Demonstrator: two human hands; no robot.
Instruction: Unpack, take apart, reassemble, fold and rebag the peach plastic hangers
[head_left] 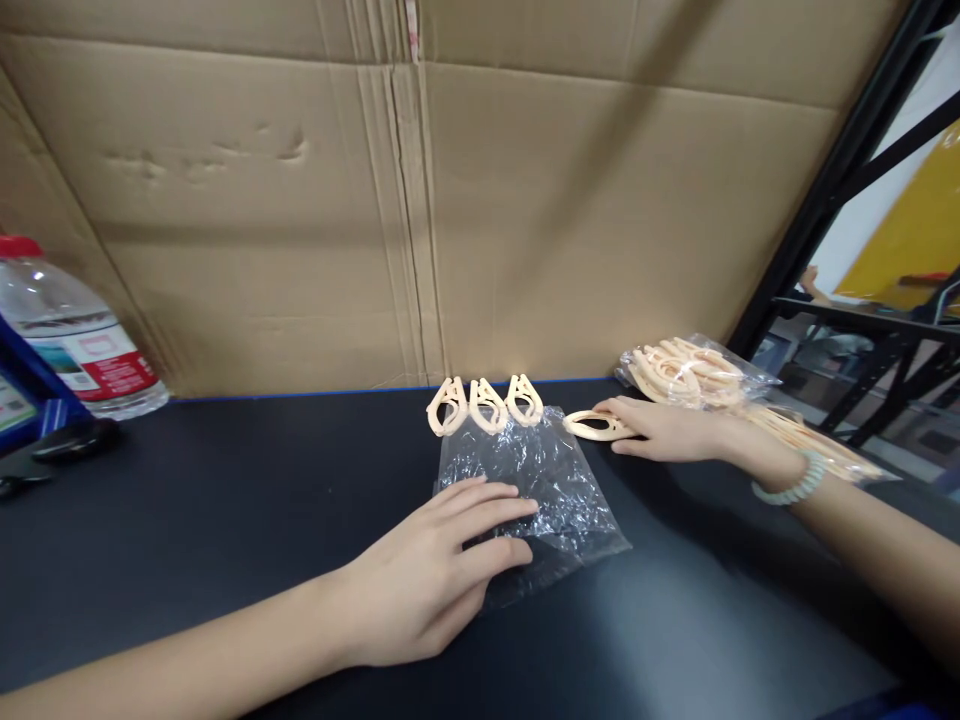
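Note:
My right hand (664, 428) pinches a beige plastic clip (594, 426) by its right end, just above the black table. To its left, three similar clips lie in a row: a left clip (447, 407), a middle clip (488, 408) and a right clip (524, 402). They are at the far edge of a clear plastic bag (559, 490), which lies flat and crinkled. My left hand (442, 565) rests over the bag's near left part, fingers spread and pointing right. Nothing shows in its grasp.
A clear bag of beige pieces (686, 372) lies at the back right, with another bag of long beige pieces (817, 440) beside it. A cardboard wall (300, 220) closes off the back. On the left stand a water bottle (90, 340) and a blue object (34, 390).

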